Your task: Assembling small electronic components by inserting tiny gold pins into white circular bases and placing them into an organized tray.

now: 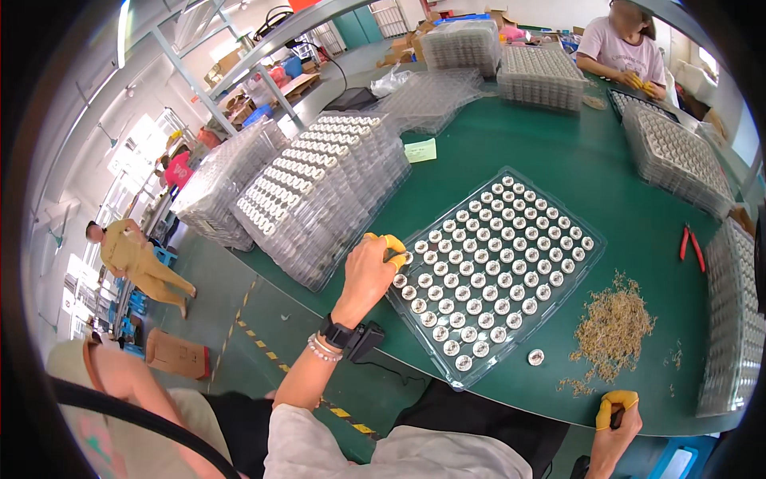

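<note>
A clear plastic tray [576, 270] on the green table holds rows of small round white parts with metallic centres. At its left edge my left hand [369, 275], with yellow finger cots, is closed with thumb and forefinger at a round white part [408, 258]. My right hand [619, 421], also in yellow finger cots, is at the table's front edge with its fingers curled into a pinch. What it holds, if anything, is too small to make out. Just above it lies a heap of tiny brass-coloured pins [614, 329]. One loose round part [535, 357] sits between tray and heap.
Tall stacks of filled trays [319, 207] stand at the left, with another stack [730, 319] at the right edge. Red-handled pliers [692, 247] lie near the right stack. Across the table a person [626, 48] works with yellow-tipped fingers. A pale green note [420, 150] lies behind the tray.
</note>
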